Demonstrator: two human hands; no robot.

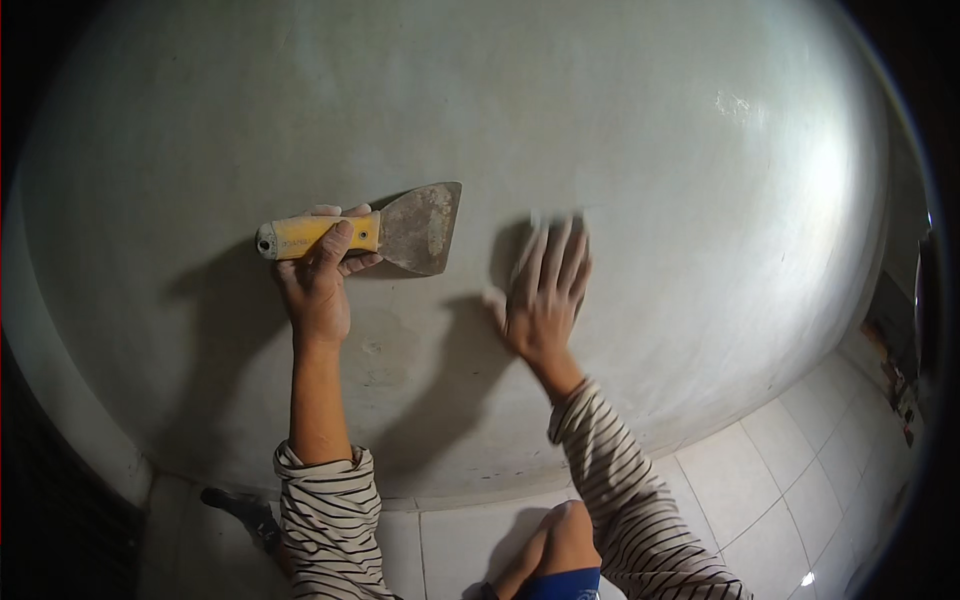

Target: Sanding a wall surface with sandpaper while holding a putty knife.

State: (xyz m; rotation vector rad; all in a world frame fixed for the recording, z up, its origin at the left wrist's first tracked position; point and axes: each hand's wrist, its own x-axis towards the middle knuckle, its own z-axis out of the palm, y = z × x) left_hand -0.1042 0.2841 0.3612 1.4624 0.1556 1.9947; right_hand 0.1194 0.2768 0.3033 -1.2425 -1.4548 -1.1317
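Note:
My left hand (322, 262) grips a putty knife by its yellow handle (296, 234), thumb across the front. The knife's wide, stained metal blade (424, 229) points right, close in front of a grey-green plastered wall (465, 112). My right hand (551, 289) lies flat against the wall to the right of the blade, fingers pointing up and thumb out to the side. Motion blurs its fingers, and pale dust coats them. A dark edge shows beside the fingers; whether something is under the palm cannot be made out.
Pale floor tiles (735, 480) meet the foot of the wall. My bent knee (574, 525) and a dark shoe (244, 514) are near the wall's base. At the far right, unclear items (892, 367) lie by the floor. A pale wall edge (75, 397) borders the left.

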